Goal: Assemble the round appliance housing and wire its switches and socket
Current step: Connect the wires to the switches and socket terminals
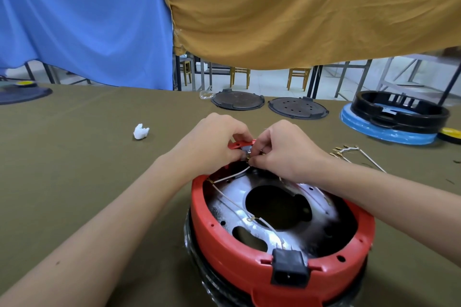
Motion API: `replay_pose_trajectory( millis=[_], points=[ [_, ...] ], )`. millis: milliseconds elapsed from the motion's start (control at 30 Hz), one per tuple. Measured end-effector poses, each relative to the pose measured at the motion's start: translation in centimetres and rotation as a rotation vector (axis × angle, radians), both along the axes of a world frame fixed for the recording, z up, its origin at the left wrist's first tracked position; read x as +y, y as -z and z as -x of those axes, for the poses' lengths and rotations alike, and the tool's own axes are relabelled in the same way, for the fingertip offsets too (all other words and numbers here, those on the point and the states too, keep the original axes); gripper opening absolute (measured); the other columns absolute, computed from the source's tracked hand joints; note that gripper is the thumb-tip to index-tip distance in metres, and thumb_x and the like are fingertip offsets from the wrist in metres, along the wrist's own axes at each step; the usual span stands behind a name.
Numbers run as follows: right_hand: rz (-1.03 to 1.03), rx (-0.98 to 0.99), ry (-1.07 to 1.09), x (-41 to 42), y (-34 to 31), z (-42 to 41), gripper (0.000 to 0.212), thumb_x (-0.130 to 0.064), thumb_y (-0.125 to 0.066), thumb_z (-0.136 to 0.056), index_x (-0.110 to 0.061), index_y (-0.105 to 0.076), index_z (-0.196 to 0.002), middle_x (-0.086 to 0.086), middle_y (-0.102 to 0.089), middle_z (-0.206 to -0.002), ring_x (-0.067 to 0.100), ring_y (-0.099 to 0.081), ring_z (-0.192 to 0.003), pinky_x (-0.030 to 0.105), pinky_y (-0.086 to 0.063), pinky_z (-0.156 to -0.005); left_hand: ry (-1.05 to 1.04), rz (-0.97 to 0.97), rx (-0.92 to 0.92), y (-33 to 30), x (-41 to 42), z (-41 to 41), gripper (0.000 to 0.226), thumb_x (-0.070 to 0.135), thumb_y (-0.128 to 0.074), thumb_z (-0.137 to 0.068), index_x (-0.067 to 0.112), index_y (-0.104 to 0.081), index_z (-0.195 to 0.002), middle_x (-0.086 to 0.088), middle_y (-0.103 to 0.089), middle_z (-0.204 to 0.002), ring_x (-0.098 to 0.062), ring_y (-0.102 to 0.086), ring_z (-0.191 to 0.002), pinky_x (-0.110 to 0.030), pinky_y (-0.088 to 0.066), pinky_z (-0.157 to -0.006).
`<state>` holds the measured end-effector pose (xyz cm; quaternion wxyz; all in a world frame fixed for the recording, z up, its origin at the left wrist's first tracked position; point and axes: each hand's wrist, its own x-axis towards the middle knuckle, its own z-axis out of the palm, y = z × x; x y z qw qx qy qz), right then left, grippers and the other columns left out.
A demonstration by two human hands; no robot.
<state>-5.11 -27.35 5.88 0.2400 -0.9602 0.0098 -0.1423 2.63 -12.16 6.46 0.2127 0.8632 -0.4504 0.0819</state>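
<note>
Bare forearms; left hand [209,141] and right hand [282,149] ungloved.

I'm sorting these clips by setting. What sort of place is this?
Probably a small assembly workshop: a cloth-covered table holds spare black covers, loose wires and another housing, while both hands wire the red housing.

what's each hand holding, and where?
Left hand grips the switch by its body at the housing far rim; right hand pinches a wire terminal at it.
</note>
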Motion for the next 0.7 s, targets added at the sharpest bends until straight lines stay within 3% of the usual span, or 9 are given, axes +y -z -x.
replay_pose_trajectory(
  millis=[300, 400, 500, 633, 700],
  points=[
    [0.029, -0.008, 0.040, 0.3, 0.2, -0.2, 0.014, -0.018, -0.074, -0.078, -0.020, -0.073, -0.065, -0.014, -0.045, -0.039, 0.001, -0.046, -0.044, 0.013, -0.030, -0.045, 0.015, 0.025, 0.007, 0.1, 0.0, -0.1, 0.021, 0.023, -0.074, -0.082, 0.028, -0.075, -0.102, 0.006, -0.073, -0.093, -0.013, -0.068, -0.082, -0.034, -0.055, -0.079],
    [0.098, -0.037, 0.080, 0.7, 0.4, 0.0, 0.016, -0.028, -0.076, -0.076, -0.022, -0.069, -0.063, -0.009, -0.052, -0.050, 0.004, -0.045, -0.049, 0.024, -0.034, -0.049, 0.019, 0.054, 0.029, 0.1, 0.1, -0.1, 0.020, 0.022, -0.074, -0.082, 0.027, -0.075, -0.101, 0.009, -0.074, -0.094, -0.009, -0.067, -0.079, -0.030, -0.054, -0.079],
    [0.161, -0.057, 0.097, 0.9, 0.6, 0.3, 0.017, -0.031, -0.073, -0.079, -0.025, -0.067, -0.064, -0.007, -0.059, -0.059, 0.006, -0.050, -0.056, 0.016, -0.034, -0.048, 0.019, 0.058, 0.049, 0.1, 0.3, -0.2, 0.021, 0.023, -0.075, -0.081, 0.028, -0.074, -0.101, 0.012, -0.073, -0.095, -0.005, -0.065, -0.077, -0.028, -0.053, -0.079],
    [0.178, -0.070, 0.138, 1.4, 0.5, 0.1, 0.021, -0.032, -0.070, -0.079, -0.012, -0.072, -0.075, 0.004, -0.066, -0.067, 0.021, -0.061, -0.067, 0.031, -0.052, -0.058, 0.009, 0.032, 0.058, -0.1, 0.4, -0.3, 0.020, 0.025, -0.075, -0.080, 0.029, -0.073, -0.099, 0.013, -0.071, -0.091, -0.003, -0.064, -0.075, -0.030, -0.053, -0.080],
    [0.165, -0.078, 0.160, 1.8, 0.4, 0.0, 0.023, -0.032, -0.071, -0.076, -0.010, -0.071, -0.077, 0.005, -0.067, -0.069, 0.024, -0.063, -0.070, 0.034, -0.054, -0.061, 0.004, 0.022, 0.053, -0.2, 0.6, -0.3, 0.019, 0.028, -0.076, -0.079, 0.029, -0.072, -0.098, 0.014, -0.070, -0.088, -0.005, -0.065, -0.075, -0.031, -0.053, -0.080]
  ],
)
